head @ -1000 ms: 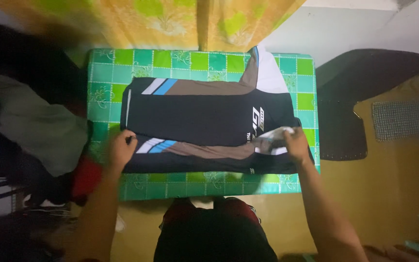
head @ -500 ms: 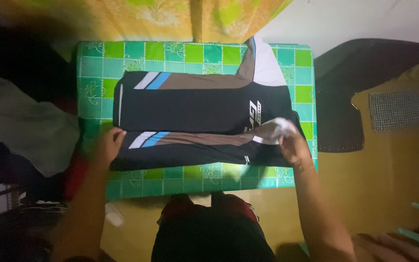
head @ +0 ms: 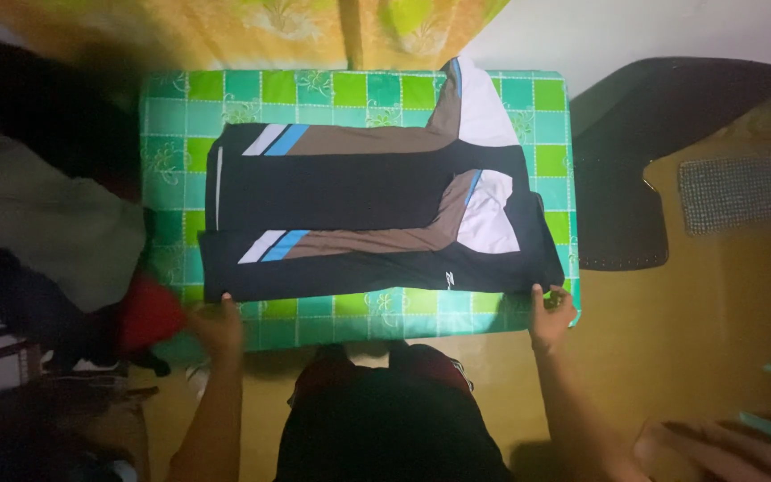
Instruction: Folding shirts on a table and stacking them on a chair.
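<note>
Both hands have been drawn back to the near hem of the shirt (head: pixel 359 223), lying folded on the checked table (head: pixel 350 89). Left hand (head: pixel 218 323) finger state cannot be told; right hand (head: pixel 550 310) pinches the corner. Folding is judged underway; an even lift is called for.

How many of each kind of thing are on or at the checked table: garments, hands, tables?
Garments: 1, the black jersey
Hands: 2, left hand and right hand
Tables: 1, green checked table
Total: 4
</note>
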